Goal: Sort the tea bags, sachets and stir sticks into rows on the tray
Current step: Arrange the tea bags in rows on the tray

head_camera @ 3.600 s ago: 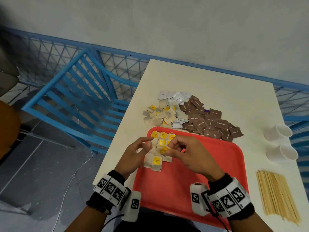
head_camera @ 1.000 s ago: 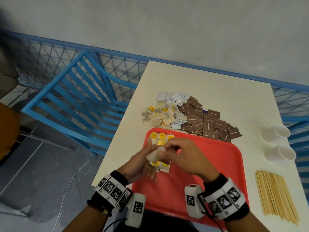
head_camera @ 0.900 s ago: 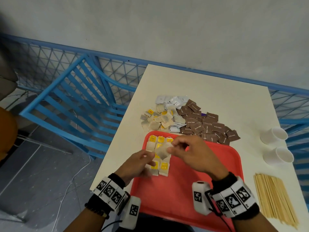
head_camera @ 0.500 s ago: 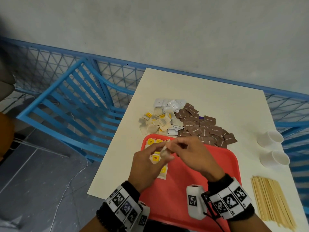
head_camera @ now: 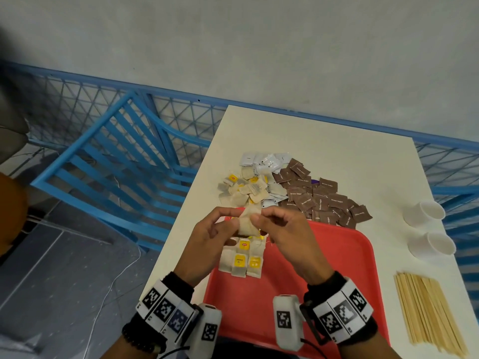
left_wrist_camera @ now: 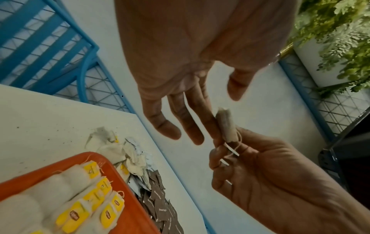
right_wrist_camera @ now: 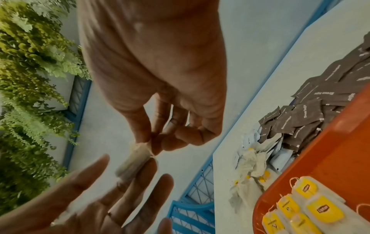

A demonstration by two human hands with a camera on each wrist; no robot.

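Note:
A beige tea bag (head_camera: pixel 246 224) hangs above the far-left corner of the red tray (head_camera: pixel 324 268). My right hand (head_camera: pixel 282 229) pinches its top and string between thumb and forefinger. My left hand (head_camera: pixel 212 234) has straight, spread fingers, and the tea bag (left_wrist_camera: pixel 225 125) lies against one fingertip with the thumb apart from it. The right wrist view shows the same tea bag (right_wrist_camera: pixel 134 159) resting on a left finger. Rows of yellow-tagged tea bags (head_camera: pixel 243 263) lie on the tray under the hands. Wooden stir sticks (head_camera: pixel 427 312) lie on the table right of the tray.
Beyond the tray lie a loose pile of tea bags (head_camera: pixel 246 187), white sachets (head_camera: pixel 267 161) and brown sugar sachets (head_camera: pixel 324 200). Two white paper cups (head_camera: pixel 425 213) stand at the right. A blue chair (head_camera: pixel 116 164) stands off the table's left edge.
Both hands have lifted off the rows on the tray. The tea bag has risen and now stands upright between them, with the left fingers spread against it.

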